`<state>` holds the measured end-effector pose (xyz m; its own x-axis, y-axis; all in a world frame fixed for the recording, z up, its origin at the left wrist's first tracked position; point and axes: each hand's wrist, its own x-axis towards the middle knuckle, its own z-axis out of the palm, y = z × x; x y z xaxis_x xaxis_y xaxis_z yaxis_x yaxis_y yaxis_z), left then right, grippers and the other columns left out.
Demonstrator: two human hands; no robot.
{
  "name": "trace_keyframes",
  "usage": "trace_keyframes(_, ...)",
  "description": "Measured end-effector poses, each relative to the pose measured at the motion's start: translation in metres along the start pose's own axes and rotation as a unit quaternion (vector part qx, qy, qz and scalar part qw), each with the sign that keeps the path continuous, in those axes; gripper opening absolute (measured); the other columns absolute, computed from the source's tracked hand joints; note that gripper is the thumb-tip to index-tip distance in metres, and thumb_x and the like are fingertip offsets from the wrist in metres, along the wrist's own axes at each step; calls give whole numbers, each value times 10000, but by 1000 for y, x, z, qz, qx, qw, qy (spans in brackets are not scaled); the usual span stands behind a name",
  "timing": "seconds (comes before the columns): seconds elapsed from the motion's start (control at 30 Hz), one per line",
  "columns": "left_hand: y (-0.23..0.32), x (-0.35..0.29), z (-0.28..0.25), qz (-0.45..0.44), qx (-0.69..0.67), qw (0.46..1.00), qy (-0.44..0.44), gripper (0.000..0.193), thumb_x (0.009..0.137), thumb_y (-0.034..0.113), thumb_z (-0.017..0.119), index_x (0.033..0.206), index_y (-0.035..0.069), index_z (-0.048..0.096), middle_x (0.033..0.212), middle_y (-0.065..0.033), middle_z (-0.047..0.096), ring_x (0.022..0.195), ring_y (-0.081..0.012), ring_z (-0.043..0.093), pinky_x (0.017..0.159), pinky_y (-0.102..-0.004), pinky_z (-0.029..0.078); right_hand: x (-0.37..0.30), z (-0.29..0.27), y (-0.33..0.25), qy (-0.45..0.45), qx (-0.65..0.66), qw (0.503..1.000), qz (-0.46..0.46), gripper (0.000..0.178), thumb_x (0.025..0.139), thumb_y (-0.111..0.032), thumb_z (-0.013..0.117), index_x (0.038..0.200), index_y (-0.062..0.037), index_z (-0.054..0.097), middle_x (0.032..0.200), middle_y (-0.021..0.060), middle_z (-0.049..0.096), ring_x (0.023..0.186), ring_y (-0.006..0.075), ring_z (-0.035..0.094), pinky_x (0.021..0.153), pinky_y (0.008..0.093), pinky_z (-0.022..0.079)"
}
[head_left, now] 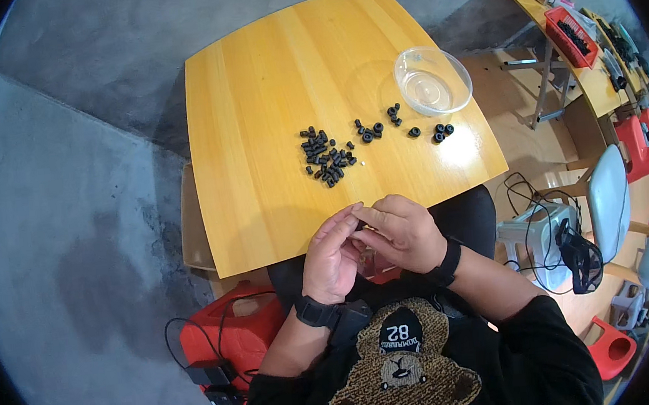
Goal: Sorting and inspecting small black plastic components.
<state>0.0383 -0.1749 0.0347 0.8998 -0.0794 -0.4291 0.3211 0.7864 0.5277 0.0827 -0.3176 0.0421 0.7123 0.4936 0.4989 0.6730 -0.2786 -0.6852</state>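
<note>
My left hand point(334, 255) and my right hand point(402, 234) meet at the near edge of the yellow wooden table point(277, 99). Their fingers pinch a small black part point(360, 225) between them; most of it is hidden by the fingertips. Beyond the hands lies a loose pile of small black cylindrical parts point(326, 156). To its right are a few black ring-like parts point(369, 134), a single one point(414, 132), and a small cluster of rounder black pieces point(443, 132). A tiny white bit point(363, 164) rests beside the pile.
A clear round plastic tub point(434, 81) stands at the table's right edge. Red stools point(231, 330) and a white stool point(540, 238) with black cables flank me. At the far right, another table holds a red basket point(571, 37) of black pieces. A grey wall rises behind.
</note>
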Motion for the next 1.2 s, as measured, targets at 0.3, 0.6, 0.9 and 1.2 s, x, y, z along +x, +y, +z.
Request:
trace_keyframes(0.3, -11, -1, -7, -34, -39, 998, 29, 257, 907, 131, 486, 1114, -4, 558, 903, -34, 608, 754, -97, 545, 657, -214, 428, -5, -6, 2, -8, -204, 965, -166, 331, 703, -110, 642, 992, 37, 578, 711, 64, 498, 627, 210, 528, 526, 302, 449)
trace_keyframes(0.6, -10, -4, -11, -40, 17, 999, -18, 232, 907, 177, 516, 1069, 22, 575, 878, -26, 604, 741, -85, 522, 679, -209, 411, -1, -7, 7, -88, -167, 973, -130, 226, 745, -136, 583, 916, 11, 576, 737, 74, 519, 677, 235, 548, 592, 323, 476)
trace_keyframes(0.9, -12, -3, 2, -23, -5, 998, -51, 236, 911, 173, 512, 1095, 28, 546, 925, -34, 595, 823, -108, 542, 752, -251, 438, -6, -11, 4, 9, 33, 999, 17, 307, 663, -28, 682, 960, -3, 609, 786, 112, 541, 675, 259, 543, 601, 329, 465)
trace_keyframes(1.2, -9, 4, -6, -22, 97, 988, -122, 296, 927, 169, 481, 1161, -9, 513, 969, -57, 593, 875, -136, 556, 800, -272, 449, -3, -19, 14, 2, -49, 994, -93, 273, 662, -57, 648, 919, 20, 597, 736, 93, 478, 700, 262, 518, 622, 347, 448)
